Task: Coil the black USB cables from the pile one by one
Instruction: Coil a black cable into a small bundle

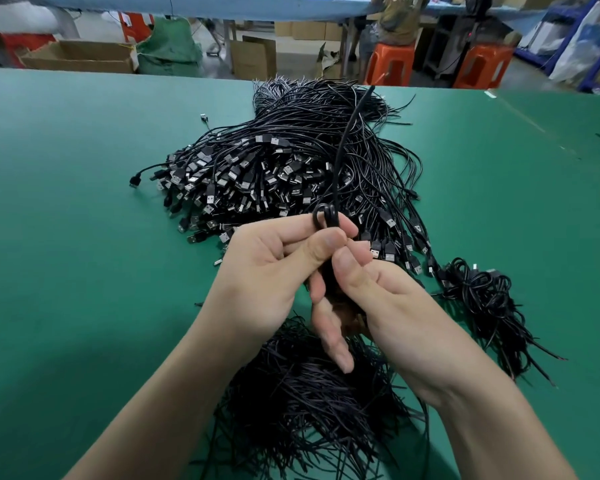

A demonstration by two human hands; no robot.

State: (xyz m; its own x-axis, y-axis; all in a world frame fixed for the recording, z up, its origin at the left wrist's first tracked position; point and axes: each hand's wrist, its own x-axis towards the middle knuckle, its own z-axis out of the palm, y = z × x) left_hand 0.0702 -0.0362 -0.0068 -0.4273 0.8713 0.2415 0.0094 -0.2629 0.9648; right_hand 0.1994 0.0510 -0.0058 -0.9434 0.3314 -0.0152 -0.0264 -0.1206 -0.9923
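Above the green worktop [66, 202], just before the heaped pile of black USB cables [274, 174], both hands are pinching one thin black cable [340, 157]: the left hand [274, 268] is gripping its small loop [323, 216], and the right hand [388, 299] is holding the strands beneath. Keeping steady tension should be helping the turns stack evenly.

The green desk [66, 202] carries a big pile of black USB cables [291, 168] centre-far, a smaller coiled bunch [482, 292] at right, and thin black strands [309, 410] heaped near.
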